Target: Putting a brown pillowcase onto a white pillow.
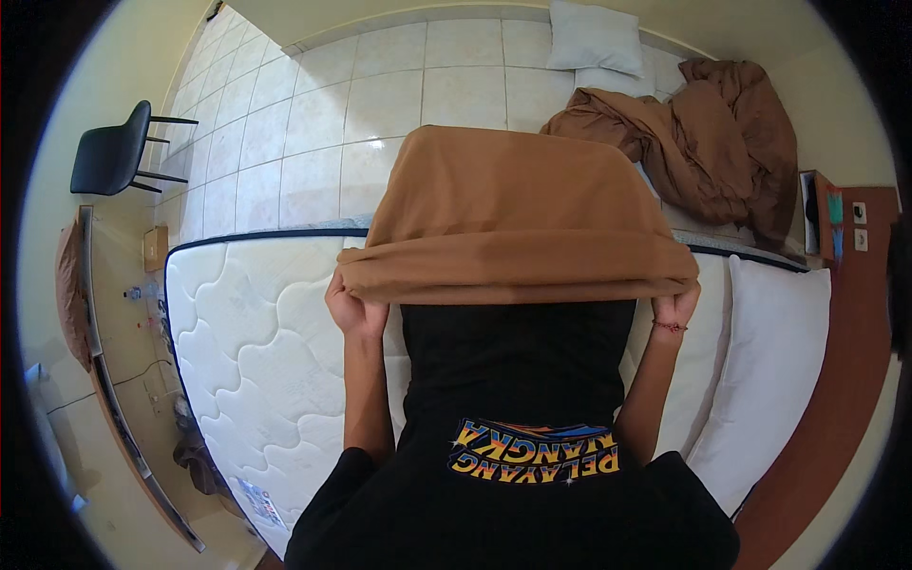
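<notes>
A brown cloth [513, 206] is stretched wide in front of my body, with its near edge folded or rolled over. My left hand [362, 310] grips its corner at the left of the view, fingers tucked into the fabric. At the opposite corner my right hand [675, 305], with a red cord bracelet at the wrist, grips the same edge. Parts of the fingers of both hands are hidden by the cloth. Beneath and around my arms lies a white quilted mattress [249, 320] with a dark piped edge.
A white pillow [769, 356] lies at the mattress's right end, by a brown headboard [826, 427]. Beyond the mattress, a crumpled brown comforter [712, 142] and another white pillow [595, 35] rest on the tiled floor [385, 92]. A black chair [114, 153] stands far left.
</notes>
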The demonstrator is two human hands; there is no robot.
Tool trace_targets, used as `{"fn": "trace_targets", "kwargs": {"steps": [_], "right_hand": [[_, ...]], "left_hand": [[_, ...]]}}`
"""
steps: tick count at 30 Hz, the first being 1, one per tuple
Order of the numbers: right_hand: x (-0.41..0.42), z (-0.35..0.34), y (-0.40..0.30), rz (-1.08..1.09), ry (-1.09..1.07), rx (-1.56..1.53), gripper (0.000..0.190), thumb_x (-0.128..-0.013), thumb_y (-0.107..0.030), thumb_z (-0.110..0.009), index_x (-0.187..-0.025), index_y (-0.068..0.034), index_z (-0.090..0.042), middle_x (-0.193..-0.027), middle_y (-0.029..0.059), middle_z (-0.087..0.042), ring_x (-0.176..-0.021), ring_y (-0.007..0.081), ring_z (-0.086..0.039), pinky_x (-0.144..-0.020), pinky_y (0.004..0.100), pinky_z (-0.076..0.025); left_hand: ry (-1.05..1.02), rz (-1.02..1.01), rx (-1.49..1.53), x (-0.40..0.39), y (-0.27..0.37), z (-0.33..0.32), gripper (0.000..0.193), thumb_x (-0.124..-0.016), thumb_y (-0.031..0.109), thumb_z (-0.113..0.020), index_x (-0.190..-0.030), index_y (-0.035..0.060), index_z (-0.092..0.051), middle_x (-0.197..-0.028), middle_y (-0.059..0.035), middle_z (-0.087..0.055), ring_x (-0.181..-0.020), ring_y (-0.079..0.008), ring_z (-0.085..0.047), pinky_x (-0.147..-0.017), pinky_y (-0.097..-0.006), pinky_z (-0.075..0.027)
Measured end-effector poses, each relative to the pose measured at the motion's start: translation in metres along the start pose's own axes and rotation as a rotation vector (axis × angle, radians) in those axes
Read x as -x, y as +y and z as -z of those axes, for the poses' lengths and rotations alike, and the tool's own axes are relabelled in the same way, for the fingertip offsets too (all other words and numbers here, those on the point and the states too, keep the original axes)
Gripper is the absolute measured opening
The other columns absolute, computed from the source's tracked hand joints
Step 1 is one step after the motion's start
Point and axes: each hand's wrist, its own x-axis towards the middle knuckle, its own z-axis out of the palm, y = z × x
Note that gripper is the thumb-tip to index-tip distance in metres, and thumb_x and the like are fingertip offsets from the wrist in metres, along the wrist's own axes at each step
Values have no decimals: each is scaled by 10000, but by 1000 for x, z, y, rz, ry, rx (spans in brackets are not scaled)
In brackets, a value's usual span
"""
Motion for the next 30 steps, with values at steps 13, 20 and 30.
{"fn": "trace_targets", "kwargs": {"steps": [13,20,30], "right_hand": [[22,-94,-6,81,-130,1234,498,-856,-278,-660,-1237,21,-541,-1173,111,-592,-1108,208,-580,-971,353,-443],[3,-112,-2,156,-100,2043,296,-757,5,-654,-1048,-34,-619,-966,70,-651,-958,153,-613,-884,289,-465],[5,-93,-20,310,61,1583,168,-865,-10,-605,-1031,-3,-627,-979,47,-675,-911,158,-635,-838,277,-490]], "left_hand": [[-141,-99,-1381,20,16,-43,802,-679,176,-794,-1377,65,-415,-1232,-124,-500,-1137,-260,-543,-916,-350,-498],[-18,-286,-1836,7,-3,-44,409,-649,-15,-707,-1052,7,-640,-1068,-178,-634,-995,-318,-625,-833,-369,-508],[-57,-188,-1785,-3,21,-54,165,-882,11,-603,-1031,-14,-669,-882,-87,-711,-849,-128,-661,-755,-273,-516]]}}
